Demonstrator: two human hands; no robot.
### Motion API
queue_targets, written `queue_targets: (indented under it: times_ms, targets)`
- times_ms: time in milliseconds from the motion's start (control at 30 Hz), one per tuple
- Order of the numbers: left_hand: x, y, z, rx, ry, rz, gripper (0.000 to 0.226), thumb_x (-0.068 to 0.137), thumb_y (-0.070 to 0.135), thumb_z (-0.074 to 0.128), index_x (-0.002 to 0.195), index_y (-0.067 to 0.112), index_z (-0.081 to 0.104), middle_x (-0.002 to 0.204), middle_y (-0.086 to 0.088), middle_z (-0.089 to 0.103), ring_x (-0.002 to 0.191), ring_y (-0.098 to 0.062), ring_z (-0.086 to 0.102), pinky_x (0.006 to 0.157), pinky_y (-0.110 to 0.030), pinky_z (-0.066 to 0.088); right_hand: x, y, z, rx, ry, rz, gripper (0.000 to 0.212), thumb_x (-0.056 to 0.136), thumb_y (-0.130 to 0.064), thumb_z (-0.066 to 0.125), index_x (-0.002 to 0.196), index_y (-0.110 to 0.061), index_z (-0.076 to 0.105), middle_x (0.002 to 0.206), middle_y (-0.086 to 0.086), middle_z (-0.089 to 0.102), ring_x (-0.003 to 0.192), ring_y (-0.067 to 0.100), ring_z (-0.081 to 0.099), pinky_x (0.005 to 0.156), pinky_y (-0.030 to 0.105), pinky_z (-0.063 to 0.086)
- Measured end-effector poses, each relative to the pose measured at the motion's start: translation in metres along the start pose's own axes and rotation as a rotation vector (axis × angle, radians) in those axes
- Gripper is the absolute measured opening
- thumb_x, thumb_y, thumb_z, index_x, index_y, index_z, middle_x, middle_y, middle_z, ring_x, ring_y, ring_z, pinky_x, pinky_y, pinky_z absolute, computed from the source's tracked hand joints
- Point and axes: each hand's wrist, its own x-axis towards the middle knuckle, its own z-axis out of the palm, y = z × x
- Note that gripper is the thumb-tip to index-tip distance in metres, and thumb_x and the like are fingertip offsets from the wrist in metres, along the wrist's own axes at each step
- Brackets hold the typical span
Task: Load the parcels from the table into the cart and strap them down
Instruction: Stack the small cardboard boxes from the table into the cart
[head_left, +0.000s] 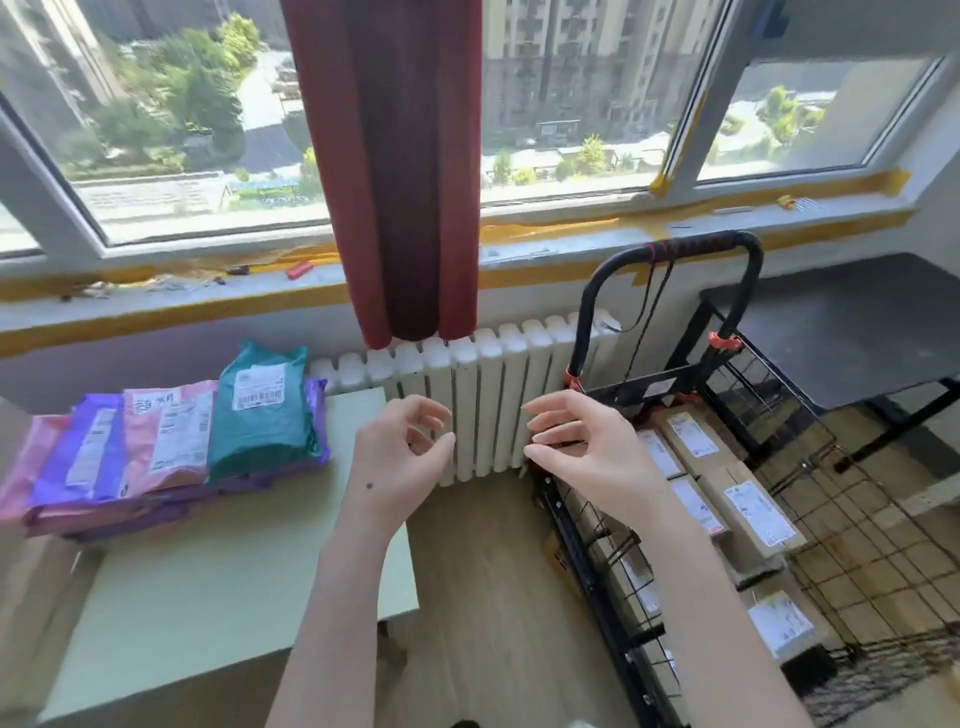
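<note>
Soft mailer parcels lie in a row on the pale green table (218, 587) at the left: a teal one (262, 410), a pink one (169, 436) and a purple one (88, 452), on top of more purple and pink ones. The black wire cart (852, 545) stands at the right with several brown cardboard boxes (748, 504) inside. A thin black strap (649, 296) hangs from its handle (675, 249). My left hand (400, 452) and my right hand (582, 441) hover in mid air between table and cart, fingers loosely curled, holding nothing.
A white radiator (483, 395) stands against the wall under the windowsill, with a dark red curtain (400, 171) hanging above it. A black desk (852, 322) sits behind the cart at the right. Wooden floor (493, 597) shows between table and cart.
</note>
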Motion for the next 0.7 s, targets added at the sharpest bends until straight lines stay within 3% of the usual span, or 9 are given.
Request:
queue_targets:
  times_ms: [400,567,700]
  targets:
    - [-0.111,0.009,-0.035,0.116,0.277,-0.138,0.015,0.085,0.017,0.069,0.095,0.026,0.062,0.091,0.009,0.061,0.073,-0.004,0.057,0.061,-0.006,0.043,-0.037,-0.034,0.036,0.003,-0.321,-0.190,0.028,0.086,-0.022,0.070,0.111,-0.031,0.062,0.100,-0.014,0.065,0.086,0.002,0.064,0.079,0.024,0.056]
    - [-0.176,0.006,-0.049,0.185,0.399,-0.282,0.012,0.085,0.017,0.067,0.093,0.026,0.063,0.091,0.007,0.063,0.071,-0.005,0.057,0.059,-0.009,0.042,-0.063,-0.040,0.069,0.043,-0.464,-0.246,0.025,0.086,-0.025,0.070,0.106,-0.037,0.062,0.099,-0.015,0.066,0.084,0.001,0.063,0.073,0.015,0.052]
    - [-0.220,0.000,-0.070,0.225,0.498,-0.370,0.014,0.084,0.012,0.065,0.093,0.023,0.066,0.090,0.007,0.062,0.067,-0.006,0.055,0.064,-0.007,0.040,-0.083,-0.051,0.097,0.081,-0.577,-0.270,0.023,0.087,-0.023,0.070,0.106,-0.033,0.064,0.100,-0.013,0.067,0.088,0.001,0.064,0.078,0.020,0.054]
